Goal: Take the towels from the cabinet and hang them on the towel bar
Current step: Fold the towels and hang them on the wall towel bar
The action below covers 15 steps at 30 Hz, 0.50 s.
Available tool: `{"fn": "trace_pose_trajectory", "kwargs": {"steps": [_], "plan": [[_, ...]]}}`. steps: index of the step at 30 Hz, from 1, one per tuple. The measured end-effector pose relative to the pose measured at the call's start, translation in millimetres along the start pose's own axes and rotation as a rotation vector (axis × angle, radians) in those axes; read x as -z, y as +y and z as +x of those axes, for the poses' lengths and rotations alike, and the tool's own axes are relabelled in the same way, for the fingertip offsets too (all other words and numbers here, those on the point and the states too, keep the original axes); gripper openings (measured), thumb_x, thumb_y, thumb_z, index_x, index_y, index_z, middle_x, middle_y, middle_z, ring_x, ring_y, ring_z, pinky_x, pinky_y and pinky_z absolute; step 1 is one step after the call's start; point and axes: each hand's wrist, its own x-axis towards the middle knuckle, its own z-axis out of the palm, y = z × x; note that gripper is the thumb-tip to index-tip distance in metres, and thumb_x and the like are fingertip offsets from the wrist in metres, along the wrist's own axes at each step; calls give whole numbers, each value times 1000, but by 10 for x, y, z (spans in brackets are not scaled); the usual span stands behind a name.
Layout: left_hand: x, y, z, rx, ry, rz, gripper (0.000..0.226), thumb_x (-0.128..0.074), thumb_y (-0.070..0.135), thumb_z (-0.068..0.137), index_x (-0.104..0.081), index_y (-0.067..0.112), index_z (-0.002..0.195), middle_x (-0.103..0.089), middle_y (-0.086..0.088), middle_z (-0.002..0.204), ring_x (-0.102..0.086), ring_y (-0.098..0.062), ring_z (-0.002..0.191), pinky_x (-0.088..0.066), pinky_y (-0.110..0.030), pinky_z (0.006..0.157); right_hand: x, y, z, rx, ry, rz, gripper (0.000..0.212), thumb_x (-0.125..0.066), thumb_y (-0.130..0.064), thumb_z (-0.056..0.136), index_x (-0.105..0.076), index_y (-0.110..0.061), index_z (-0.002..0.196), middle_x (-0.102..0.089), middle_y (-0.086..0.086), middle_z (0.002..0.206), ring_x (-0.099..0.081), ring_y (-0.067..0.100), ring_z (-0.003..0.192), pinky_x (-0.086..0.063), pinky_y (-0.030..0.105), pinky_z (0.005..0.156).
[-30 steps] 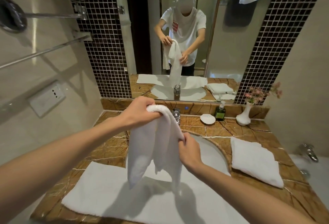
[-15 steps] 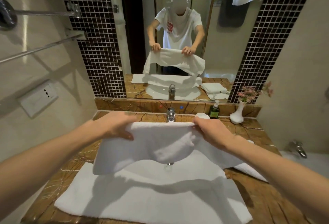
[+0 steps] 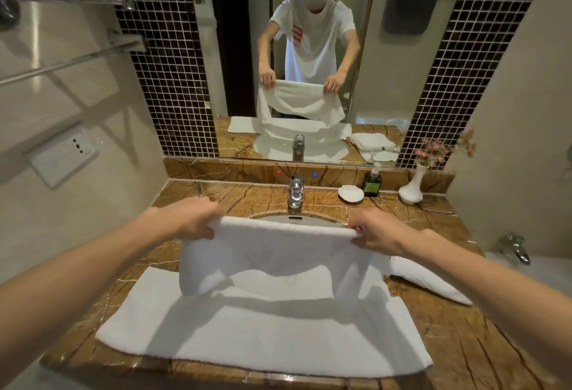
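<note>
Opened the white hand towel (image 3: 272,253) from a bunched drape under one fist into a wide sheet. Drew left hand (image 3: 188,219) and right hand (image 3: 376,233) well apart, each now gripping a top corner, edge taut and level between. Now hides part of the folded towel (image 3: 433,284) on the right.

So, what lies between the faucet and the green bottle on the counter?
In the head view, a white shell-shaped dish lies on the marble counter between the faucet and the green pump bottle.
</note>
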Motion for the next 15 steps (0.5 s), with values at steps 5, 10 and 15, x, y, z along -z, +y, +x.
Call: {"fn": "trace_pose_trajectory", "kwargs": {"steps": [5, 10, 15], "plan": [[-113, -7, -34, 30, -14, 99, 14, -59, 14, 81, -56, 18, 94, -62, -1, 94, -56, -18, 84, -46, -31, 70, -114, 8, -8, -37, 65, 76, 13, -63, -16, 84, -54, -22, 90, -57, -3, 91, -52, 15, 84, -42, 24, 66], [-310, -110, -147, 133, 15, 207, 22, -51, 13, 85, -53, 23, 104, -63, 2, 102, -60, -19, 92, -46, -29, 67, -311, 58, -39, -93, 116, 166, 24, -61, -8, 86, -46, -24, 95, -58, -2, 94, -51, 16, 83, -41, 25, 65], [-505, -243, -228, 191, -27, 361, 12, -49, 20, 90, -59, 22, 96, -68, -1, 102, -61, -18, 83, -50, -28, 71, -491, 39, -115, -179, 27, 83, 20, -61, -13, 88, -58, -20, 107, -55, -2, 108, -52, 17, 97, -45, 26, 81]]}}
